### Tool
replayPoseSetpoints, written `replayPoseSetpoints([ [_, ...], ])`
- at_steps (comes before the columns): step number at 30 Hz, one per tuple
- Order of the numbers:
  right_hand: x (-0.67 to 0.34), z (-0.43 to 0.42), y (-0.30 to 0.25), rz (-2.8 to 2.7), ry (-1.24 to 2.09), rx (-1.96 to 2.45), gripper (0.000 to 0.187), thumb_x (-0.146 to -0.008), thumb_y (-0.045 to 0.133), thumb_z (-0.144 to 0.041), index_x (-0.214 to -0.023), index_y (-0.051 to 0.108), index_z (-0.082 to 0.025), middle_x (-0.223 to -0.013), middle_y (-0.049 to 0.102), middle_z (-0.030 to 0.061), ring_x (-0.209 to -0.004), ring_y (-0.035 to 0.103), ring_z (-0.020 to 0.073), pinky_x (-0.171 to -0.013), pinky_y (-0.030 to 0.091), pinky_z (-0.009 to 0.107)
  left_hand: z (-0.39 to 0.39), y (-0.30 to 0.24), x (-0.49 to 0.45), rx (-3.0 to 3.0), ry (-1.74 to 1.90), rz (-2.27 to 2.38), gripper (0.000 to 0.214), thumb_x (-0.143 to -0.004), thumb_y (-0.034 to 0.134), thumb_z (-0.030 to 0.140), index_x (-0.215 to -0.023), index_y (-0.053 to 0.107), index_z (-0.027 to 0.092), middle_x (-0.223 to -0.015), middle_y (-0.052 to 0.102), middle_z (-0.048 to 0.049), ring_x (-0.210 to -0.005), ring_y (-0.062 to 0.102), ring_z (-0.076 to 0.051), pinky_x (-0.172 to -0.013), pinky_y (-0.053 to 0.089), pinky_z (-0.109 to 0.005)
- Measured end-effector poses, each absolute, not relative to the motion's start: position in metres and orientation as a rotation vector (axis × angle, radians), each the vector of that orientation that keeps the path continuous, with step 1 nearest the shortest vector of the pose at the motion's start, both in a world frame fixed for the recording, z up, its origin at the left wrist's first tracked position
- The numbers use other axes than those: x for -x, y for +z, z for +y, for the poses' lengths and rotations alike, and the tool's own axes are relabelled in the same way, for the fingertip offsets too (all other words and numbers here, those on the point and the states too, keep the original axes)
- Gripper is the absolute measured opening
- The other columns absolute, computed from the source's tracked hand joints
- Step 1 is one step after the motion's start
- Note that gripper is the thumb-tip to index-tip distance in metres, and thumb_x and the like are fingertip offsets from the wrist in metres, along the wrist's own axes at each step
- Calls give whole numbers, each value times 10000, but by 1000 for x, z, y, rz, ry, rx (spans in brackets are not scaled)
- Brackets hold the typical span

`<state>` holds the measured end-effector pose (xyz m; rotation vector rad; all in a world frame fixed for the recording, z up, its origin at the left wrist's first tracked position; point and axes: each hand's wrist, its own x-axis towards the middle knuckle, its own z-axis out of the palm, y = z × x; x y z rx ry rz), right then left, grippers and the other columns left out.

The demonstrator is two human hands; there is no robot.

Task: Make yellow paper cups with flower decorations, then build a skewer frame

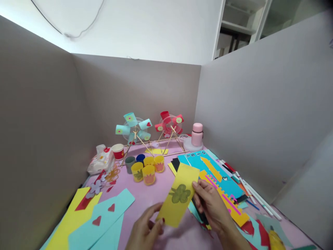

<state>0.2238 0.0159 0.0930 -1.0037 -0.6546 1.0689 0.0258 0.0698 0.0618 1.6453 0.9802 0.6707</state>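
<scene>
Viewing the scene from the head, we find the left hand [148, 226] pinching the lower left edge of a yellow strip [185, 174] and the right hand [211, 201] gripping its right edge, so that the strip is held tilted between them, above the surface [145, 196]. We judge the step in hand to be positioning the strip, its green leaf shape [180, 193] facing us. Beyond both hands stand yellow paper tubes [149, 170]; left of the left hand lie light-blue sheets [114, 205]. The next move, we judge, calls for light fingertip pressure, lest the strip crease.
</scene>
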Motion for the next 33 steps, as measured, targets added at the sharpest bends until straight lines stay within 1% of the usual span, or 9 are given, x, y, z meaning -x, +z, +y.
replayPoseSetpoints([
  [3, -221, 16, 96, -617, 1040, 994, 363, -712, 677, -462, -606, 492, -168, -364, 489, -81, -293, 333, 15, -326, 234, 133, 71, 58, -26, -1452, 711, 1057, 392, -733, 563, 538, -879, 575, 174, -556, 608, 28, -398, 515, -103, -407, 361, -196],
  [5, -217, 15, 97, -626, 1032, 985, 352, -729, 666, -456, -613, 491, -173, -386, 510, -76, -304, 365, 20, -337, 252, 135, 67, 58, -29, -1188, 671, 1053, 430, -724, 559, 581, -846, 566, 169, -566, 651, -11, -419, 565, -123, -386, 356, -190],
  [8, -212, 12, 97, -679, 1061, 991, 357, -748, 637, -476, -613, 506, -173, -408, 523, -67, -318, 397, 31, -355, 272, 149, 59, 66, -35, -759, 682, 971, 463, -785, 496, 572, -944, 583, 146, -897, 715, -132, -680, 686, -180, -518, 486, -236],
  [11, -207, 9, 93, -736, 1105, 1029, 383, -746, 619, -511, -605, 517, -170, -428, 535, -50, -331, 410, 42, -374, 276, 170, 55, 74, -38, -545, 771, 938, 386, -820, 528, 425, -1049, 597, 122, -988, 702, -135, -834, 683, -190, -669, 523, -252],
  [13, -205, 8, 91, -766, 1121, 1061, 394, -746, 614, -516, -588, 508, -171, -438, 524, -48, -343, 400, 45, -387, 266, 183, 56, 78, -35, -532, 851, 921, 332, -749, 632, 277, -1043, 618, 124, -1015, 699, -106, -898, 666, -187, -716, 522, -236],
  [16, -202, 6, 88, -799, 1139, 1125, 423, -711, 633, -538, -546, 475, -182, -401, 386, -86, -351, 289, 43, -387, 183, 206, 59, 79, -27, -659, 916, 881, 437, -663, 697, 222, -1085, 611, 146, -1059, 691, -83, -949, 647, -206, -744, 529, -254],
  [20, -196, 2, 91, -906, 1137, 1240, 449, -663, 657, -546, -489, 444, -192, -446, 242, -93, -440, 185, 67, -435, 146, 241, 62, 82, -16, -1016, 950, 939, 498, -706, 661, 386, -1139, 590, 150, -1063, 691, -96, -956, 643, -241, -752, 538, -309],
  [28, -186, 3, 89, -1123, 965, 1362, 385, -730, 601, -451, -486, 463, -187, -575, 363, -40, -576, 352, 124, -557, 286, 261, 57, 91, -7, -1586, 1042, 1115, 411, -757, 568, 468, -1053, 674, 202, -1101, 684, -63, -1049, 607, -252, -916, 482, -365],
  [33, -184, 2, 90, -1165, 892, 1354, 279, -751, 577, -334, -528, 495, -187, -751, 479, 9, -706, 465, 155, -602, 341, 259, 47, 95, -8, -1985, 1005, 1114, 339, -824, 498, 384, -1098, 652, 255, -1089, 691, -29, -989, 647, -226, -857, 524, -306],
])
